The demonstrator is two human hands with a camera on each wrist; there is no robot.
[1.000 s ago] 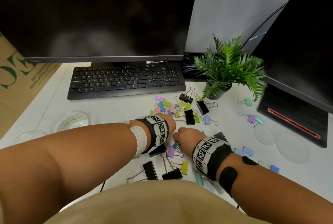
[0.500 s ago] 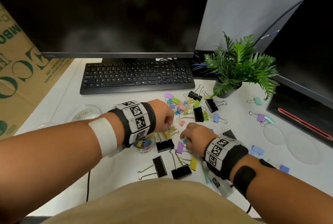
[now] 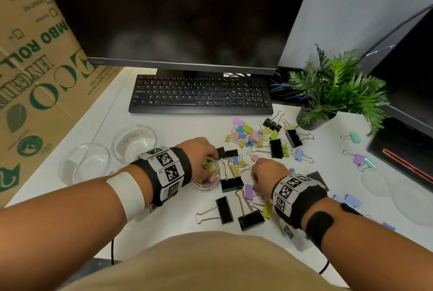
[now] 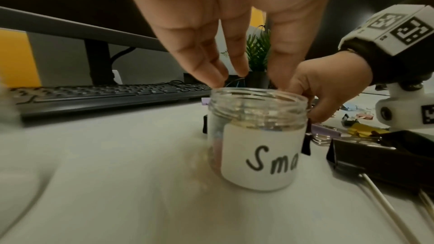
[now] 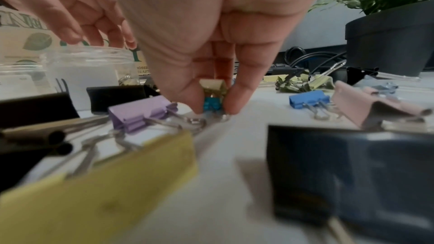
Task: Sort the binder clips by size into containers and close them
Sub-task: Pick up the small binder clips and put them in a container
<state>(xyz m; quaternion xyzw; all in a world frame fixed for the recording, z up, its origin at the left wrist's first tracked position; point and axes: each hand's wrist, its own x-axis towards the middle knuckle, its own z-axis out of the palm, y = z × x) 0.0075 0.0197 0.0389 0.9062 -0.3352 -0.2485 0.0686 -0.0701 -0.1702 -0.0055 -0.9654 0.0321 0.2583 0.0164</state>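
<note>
Two fingers (image 5: pixel 239 97) — teal clip (image 5: pixel 212 104) pinched

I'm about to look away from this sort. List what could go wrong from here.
The right hand pinches a tiny teal clip by its sides; it could slip.

The left hand hovers over the open jar, so a carried clip may hit fingers.

Black clips crowd the jar and could be knocked.
</note>
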